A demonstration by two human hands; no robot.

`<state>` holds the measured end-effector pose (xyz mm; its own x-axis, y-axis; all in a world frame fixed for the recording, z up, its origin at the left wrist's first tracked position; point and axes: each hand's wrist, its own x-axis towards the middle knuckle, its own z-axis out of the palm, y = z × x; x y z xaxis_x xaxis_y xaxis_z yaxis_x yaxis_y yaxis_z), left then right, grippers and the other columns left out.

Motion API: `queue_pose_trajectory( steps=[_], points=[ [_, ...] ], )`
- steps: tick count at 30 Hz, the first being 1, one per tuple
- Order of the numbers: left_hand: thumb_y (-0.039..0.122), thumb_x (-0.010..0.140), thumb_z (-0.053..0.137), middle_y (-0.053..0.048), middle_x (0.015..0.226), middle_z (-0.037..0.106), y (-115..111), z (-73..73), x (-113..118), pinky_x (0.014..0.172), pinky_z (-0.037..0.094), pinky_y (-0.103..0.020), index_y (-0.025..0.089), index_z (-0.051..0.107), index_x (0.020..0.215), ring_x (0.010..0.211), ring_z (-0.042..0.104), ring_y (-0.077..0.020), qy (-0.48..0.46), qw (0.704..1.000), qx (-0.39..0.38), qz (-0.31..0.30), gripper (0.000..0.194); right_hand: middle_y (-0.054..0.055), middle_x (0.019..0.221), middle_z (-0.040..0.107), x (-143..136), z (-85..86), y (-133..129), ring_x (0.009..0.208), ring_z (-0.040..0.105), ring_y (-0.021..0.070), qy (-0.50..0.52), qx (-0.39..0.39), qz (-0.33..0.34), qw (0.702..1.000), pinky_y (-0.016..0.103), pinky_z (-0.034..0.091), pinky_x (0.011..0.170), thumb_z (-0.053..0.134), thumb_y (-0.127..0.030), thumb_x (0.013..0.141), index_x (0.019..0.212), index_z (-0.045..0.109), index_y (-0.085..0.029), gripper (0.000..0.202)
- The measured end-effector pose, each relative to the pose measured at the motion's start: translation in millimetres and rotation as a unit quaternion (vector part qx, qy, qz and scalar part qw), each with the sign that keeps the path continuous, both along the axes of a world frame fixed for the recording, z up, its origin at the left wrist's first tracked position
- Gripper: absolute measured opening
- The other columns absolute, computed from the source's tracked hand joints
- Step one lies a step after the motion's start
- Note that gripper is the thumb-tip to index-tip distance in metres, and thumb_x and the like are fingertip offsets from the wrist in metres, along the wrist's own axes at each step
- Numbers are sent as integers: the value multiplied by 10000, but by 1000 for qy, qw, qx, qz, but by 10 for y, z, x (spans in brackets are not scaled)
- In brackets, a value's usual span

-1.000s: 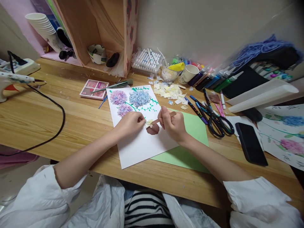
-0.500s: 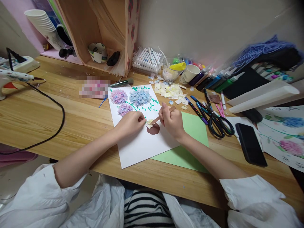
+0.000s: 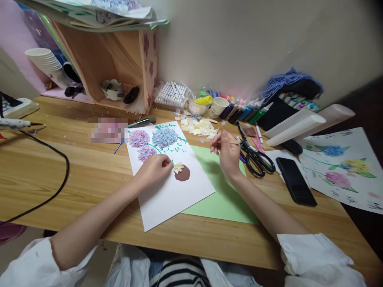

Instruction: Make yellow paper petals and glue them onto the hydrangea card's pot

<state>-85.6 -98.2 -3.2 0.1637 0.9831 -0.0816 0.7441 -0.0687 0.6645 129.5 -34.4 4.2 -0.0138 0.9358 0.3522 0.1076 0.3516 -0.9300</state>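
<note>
My left hand [image 3: 154,169] rests on a white sheet [image 3: 161,207], its fingers curled together; anything in them is hidden. Beside its fingertips lies a brown round patch [image 3: 183,174] with pale yellow paper pieces [image 3: 178,167] on its upper left. Raised over the green sheet [image 3: 221,203], my right hand [image 3: 229,157] keeps a thin brown stick [image 3: 235,142] in its bent fingers, mostly covered by the hand. Higher on the white sheet are a blue flower head [image 3: 164,137] and two pink-purple ones [image 3: 138,138], with green drawn stems.
Loose yellow paper scraps [image 3: 199,127] lie behind the sheets. To the right are black-handled scissors [image 3: 257,161], a phone [image 3: 296,181] and a flower picture [image 3: 338,167]. Markers [image 3: 170,95], a paper cup [image 3: 218,107] and paint bottles [image 3: 247,111] line the wall. A black cable [image 3: 67,163] curves at left.
My right hand has lifted the brown stick off the yellow pieces and moved right, its fingers loosening. My left hand stays beside the brown patch. The camera view has shifted.
</note>
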Motion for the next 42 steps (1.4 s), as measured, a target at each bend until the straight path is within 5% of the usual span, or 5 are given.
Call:
queue_pose_trajectory(
  steps=[5,15,22,26,42],
  points=[
    [328,815,433,-42,740,673,-3,-6,-2,594,373,-272,185,619,724,693,593,-188,-15,1000,8,12,251,48,899,651,474,-117,259,805,620,170,-182,71,-8,981,298,466,738,390,-413,926,924,581,-201,285],
    [384,841,409,-32,705,665,3,-41,-1,574,378,-282,197,584,719,650,587,-193,-26,999,13,25,283,93,775,631,437,-391,553,799,582,242,-439,127,-20,889,339,431,729,528,-93,762,772,543,-183,92],
    [369,868,415,-19,746,653,-16,-1,33,609,396,-264,196,590,799,660,570,-158,-88,994,54,37,255,18,765,618,192,-81,129,703,603,162,-113,-30,-12,993,299,476,682,641,-297,738,762,503,-191,175],
    [372,860,479,-26,894,645,-85,102,112,639,399,-241,194,606,883,759,551,-138,-133,986,105,0,219,-4,705,616,-48,3,-275,662,607,145,1,-143,97,985,292,494,666,706,-338,691,743,500,-191,258],
    [384,851,503,-8,873,659,-79,53,110,620,377,-242,183,621,848,713,541,-124,-121,992,31,-34,233,20,819,615,-50,-235,-288,788,614,160,-56,-33,66,996,303,497,739,636,-277,774,782,497,-206,157]
  ],
)
